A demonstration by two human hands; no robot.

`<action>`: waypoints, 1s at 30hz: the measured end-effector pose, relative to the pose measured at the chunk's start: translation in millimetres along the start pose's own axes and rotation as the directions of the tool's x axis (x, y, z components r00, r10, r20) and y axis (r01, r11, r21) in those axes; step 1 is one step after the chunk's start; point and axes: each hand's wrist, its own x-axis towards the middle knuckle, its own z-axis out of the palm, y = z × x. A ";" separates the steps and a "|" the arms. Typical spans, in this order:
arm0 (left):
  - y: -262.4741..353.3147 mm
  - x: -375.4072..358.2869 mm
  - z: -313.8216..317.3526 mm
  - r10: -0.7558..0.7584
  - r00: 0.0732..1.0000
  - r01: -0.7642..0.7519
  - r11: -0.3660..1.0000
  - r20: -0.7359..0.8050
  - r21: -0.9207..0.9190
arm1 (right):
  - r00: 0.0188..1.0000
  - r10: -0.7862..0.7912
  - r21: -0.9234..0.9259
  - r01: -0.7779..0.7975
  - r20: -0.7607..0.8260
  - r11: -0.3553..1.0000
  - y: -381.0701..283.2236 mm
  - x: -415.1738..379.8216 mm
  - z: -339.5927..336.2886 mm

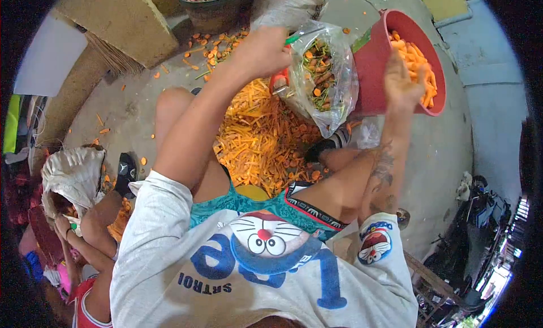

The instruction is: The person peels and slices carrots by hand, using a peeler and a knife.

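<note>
While the right hand [404, 84] reaches across the mouth of a large red plastic bucket [373, 59], its fingers look parted and loosely spread, though blur hides whether anything touches them. Peeled, bright orange carrots [429, 82] lie inside that bucket, just beside and behind the same hand. The left hand [271, 53] is closed in a fist, with a short, narrow green object [292, 39] jutting out from it; the rest of this object cannot be made out. Between the two hands stands an open, clear plastic bag [345, 73] holding brownish-orange carrot pieces and green stalks [321, 82]. Nearer the body, below the left hand and between the legs, a broad heap of thin orange peelings [249, 133] covers the floor. Beyond the left hand, more orange scraps [215, 55] are strewn near a dark, round container [210, 14]. Well apart, to the left of both hands, another person's hand [62, 226] is at a whitish woven sack [73, 172].
</note>
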 end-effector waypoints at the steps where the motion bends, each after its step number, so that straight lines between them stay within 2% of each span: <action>1: 0.1 -0.4 -8.6 0.021 1.000 -0.021 1.000 -0.021 -0.023 | 0.993 0.034 -0.243 -0.006 0.112 0.970 13.7 11.2 -23.4; 2: -0.7 -1.3 -13.6 0.041 0.998 -0.043 0.998 -0.040 -0.044 | 0.964 0.134 -0.509 0.002 0.230 0.861 34.6 18.8 -42.5; 3: -3.7 -0.4 -15.0 0.043 0.998 -0.044 0.998 -0.042 -0.046 | 0.996 0.058 -0.762 0.013 0.067 0.648 68.1 13.2 -61.4; 4: -7.6 2.0 -15.6 0.018 0.998 -0.021 0.999 -0.059 -0.042 | 0.919 0.091 -0.915 0.391 0.383 -0.099 85.9 46.3 -129.0; 5: -11.5 3.6 -16.5 -0.006 0.997 0.004 0.999 -0.075 -0.037 | 0.982 0.170 -0.883 0.155 0.087 -0.442 117.7 14.4 -114.8; 6: -13.8 3.7 -18.8 -0.007 0.997 0.004 0.999 -0.072 -0.035 | 0.959 0.208 -0.851 0.268 0.192 -0.451 152.9 3.9 -146.9; 7: -14.2 4.4 -22.2 0.001 0.997 -0.003 1.000 -0.078 -0.021 | 0.970 0.236 -0.843 0.171 0.054 -0.510 184.1 -21.8 -152.6; 8: -15.3 3.7 -26.9 0.007 0.996 -0.008 1.000 -0.085 -0.011 | 0.933 0.358 -0.801 0.192 -0.030 -0.568 207.5 -57.8 -134.8; 9: -14.4 1.6 -33.4 -0.003 0.996 0.001 1.000 -0.087 -0.013 | 0.888 0.387 -0.702 0.441 0.248 -0.560 231.5 -71.4 -168.0; 10: -12.2 -1.8 -40.7 -0.021 0.998 0.020 1.000 -0.065 -0.018 | 0.757 0.425 -0.419 0.638 0.497 -0.646 242.7 -81.1 -186.2; 12: -15.0 -8.8 -49.0 -0.042 0.998 0.041 0.999 -0.043 -0.018 | 0.691 0.365 -0.335 0.659 0.624 -0.674 250.9 -69.9 -205.6; 13: -20.0 -11.5 -52.8 -0.041 0.997 0.038 0.998 -0.070 -0.048 | 0.690 0.365 -0.338 0.661 0.625 -0.670 244.6 -60.7 -190.7; 14: -25.2 -13.6 -56.0 -0.038 0.995 0.030 0.996 -0.097 -0.079 | 0.886 0.339 -0.639 0.463 0.316 -0.614 228.8 -48.9 -162.0; 15: -31.6 -14.7 -58.7 -0.037 0.994 0.029 0.996 -0.100 -0.082 | 0.937 0.346 -0.823 0.160 -0.047 -0.545 213.2 -36.5 -144.7; 16: -38.6 -16.6 -60.6 -0.031 0.993 0.024 0.998 -0.114 -0.062 | 0.941 0.158 -0.895 0.335 0.300 -0.294 203.8 -24.8 -155.5; 17: -43.3 -18.3 -61.4 -0.029 0.991 0.024 0.999 -0.129 -0.044 | 0.959 -0.025 -0.933 0.269 0.283 -0.240 198.1 -1.7 -173.5; 19: -43.4 -17.0 -65.9 -0.048 0.991 0.036 0.995 -0.128 -0.090 | 0.985 -0.087 -0.988 0.142 0.146 -0.054 181.8 38.0 -196.0; 20: -42.9 -15.4 -68.6 -0.054 0.992 0.039 0.991 -0.118 -0.127 | 0.985 -0.084 -0.988 0.146 0.150 -0.056 177.8 61.3 -219.2; 21: -43.5 -14.1 -69.1 -0.055 0.991 0.040 0.991 -0.122 -0.125 | 0.990 -0.095 -0.994 -0.108 -0.106 -0.018 177.4 86.9 -251.9; 22: -43.9 -12.6 -69.4 -0.064 0.991 0.048 0.989 -0.114 -0.138 | 0.930 -0.095 -0.935 -0.354 -0.355 0.023 178.4 110.2 -287.0; 23: -44.6 -10.9 -69.9 -0.074 0.992 0.058 0.987 -0.103 -0.150 | 0.918 -0.086 -0.908 -0.365 -0.388 0.208 182.7 119.1 -304.6; 24: -45.0 -9.0 -70.6 -0.077 0.992 0.061 0.988 -0.103 -0.145 | 0.918 -0.080 -0.907 -0.366 -0.389 0.209 188.3 118.0 -300.5; 27: -40.6 -4.7 -72.7 -0.007 0.994 -0.009 0.989 -0.109 -0.150 | 0.787 -0.209 -0.814 -0.559 -0.581 0.157 187.3 104.7 -287.1; 28: -39.3 -3.9 -71.7 -0.007 0.994 -0.010 0.989 -0.113 -0.150 | 0.789 -0.209 -0.817 -0.556 -0.577 0.155 188.2 99.0 -281.8; 30: -38.6 -6.1 -68.1 0.010 0.990 -0.038 0.980 -0.141 -0.195 | 0.945 -0.032 -0.930 -0.315 -0.327 0.188 187.6 98.8 -297.2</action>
